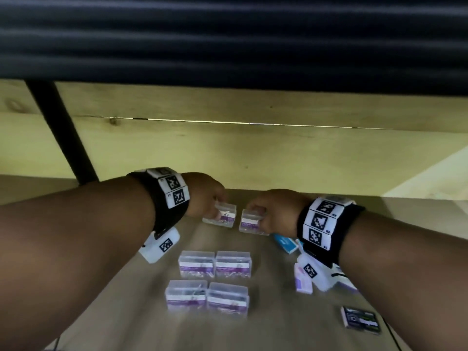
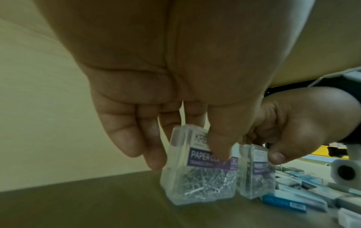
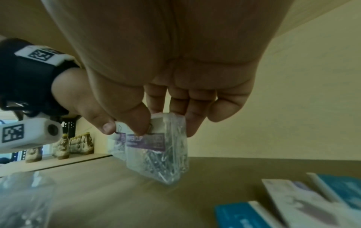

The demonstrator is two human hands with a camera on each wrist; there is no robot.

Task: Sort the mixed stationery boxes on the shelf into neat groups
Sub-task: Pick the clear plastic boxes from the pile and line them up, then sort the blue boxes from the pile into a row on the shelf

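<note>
while pinched upright by both hands [image 1: 205, 196] [image 1: 272, 210], two paper-clip boxes [image 1: 222, 214] [image 1: 250, 221], labels toward camera

Open: bare shelf [image 1: 126, 287] left of the four grouped clear boxes [image 1: 210, 282].
Blocked: loose boxes [image 1: 304, 277] crowd the right; black post [image 1: 63, 133] stands far-left.

Six clear paper-clip boxes [image 1: 214, 281] — purple labels, two held upright
</note>
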